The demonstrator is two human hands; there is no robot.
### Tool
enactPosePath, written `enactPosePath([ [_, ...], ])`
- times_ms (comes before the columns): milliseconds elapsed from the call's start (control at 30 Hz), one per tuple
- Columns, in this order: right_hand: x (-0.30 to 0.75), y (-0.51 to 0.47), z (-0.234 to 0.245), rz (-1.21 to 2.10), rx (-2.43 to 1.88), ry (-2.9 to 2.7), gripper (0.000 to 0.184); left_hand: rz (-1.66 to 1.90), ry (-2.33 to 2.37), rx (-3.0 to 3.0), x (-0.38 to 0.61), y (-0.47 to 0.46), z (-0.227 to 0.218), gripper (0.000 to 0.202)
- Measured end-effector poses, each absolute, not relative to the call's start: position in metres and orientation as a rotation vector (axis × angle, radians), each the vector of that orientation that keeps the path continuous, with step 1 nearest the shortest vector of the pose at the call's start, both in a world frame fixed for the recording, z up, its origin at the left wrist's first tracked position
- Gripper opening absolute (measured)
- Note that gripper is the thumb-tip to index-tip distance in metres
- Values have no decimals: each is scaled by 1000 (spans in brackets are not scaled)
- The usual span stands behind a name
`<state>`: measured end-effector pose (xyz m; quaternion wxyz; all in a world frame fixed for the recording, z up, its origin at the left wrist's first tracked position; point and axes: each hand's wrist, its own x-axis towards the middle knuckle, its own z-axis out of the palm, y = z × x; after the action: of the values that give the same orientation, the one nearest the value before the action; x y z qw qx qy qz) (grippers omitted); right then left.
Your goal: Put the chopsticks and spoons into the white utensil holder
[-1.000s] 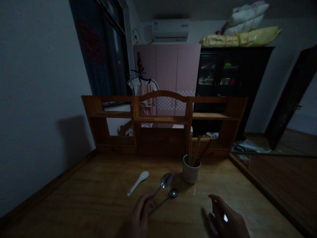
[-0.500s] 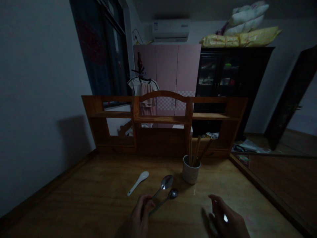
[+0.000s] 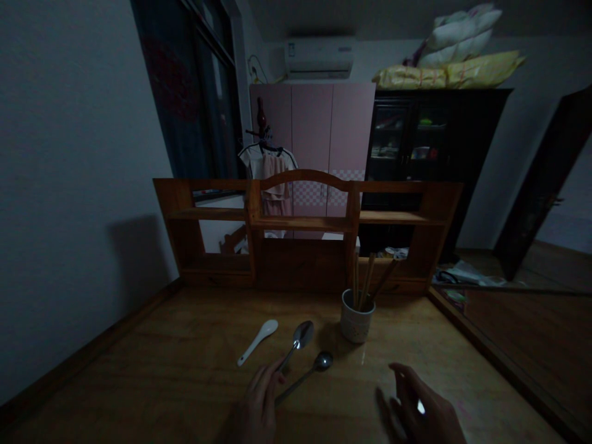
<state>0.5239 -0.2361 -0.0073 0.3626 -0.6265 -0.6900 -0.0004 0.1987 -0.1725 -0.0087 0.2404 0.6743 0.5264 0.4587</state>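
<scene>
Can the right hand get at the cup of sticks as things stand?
Probably yes: the right hand appears to hold nothing, and nothing visible stands between it and the cup, ahead and to its left.

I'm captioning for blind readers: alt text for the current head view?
Left hand holds a metal spoon at a wooden table, between a white spoon and a second metal spoon; the right hand is near a cup of sticks.
</scene>
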Motion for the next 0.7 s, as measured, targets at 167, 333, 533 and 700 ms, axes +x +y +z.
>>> enactPosePath([
  [167, 525, -235, -7, -33, -1603, -1772, 30, 1277, 1468, 1811, 200, -173, -5, 32],
  [333, 516, -236, 6, -60, -1559, -1767, 31, 1289, 1525, 1698, 205, -181, 11, 30],
  [533, 514, -237, 11, -89, -1523, -1763, 29, 1278, 1552, 1637, 206, -181, 14, 29],
  [700, 518, -235, -3, -17, -1579, -1722, 31, 1247, 1471, 1699, 209, -182, 11, 31],
])
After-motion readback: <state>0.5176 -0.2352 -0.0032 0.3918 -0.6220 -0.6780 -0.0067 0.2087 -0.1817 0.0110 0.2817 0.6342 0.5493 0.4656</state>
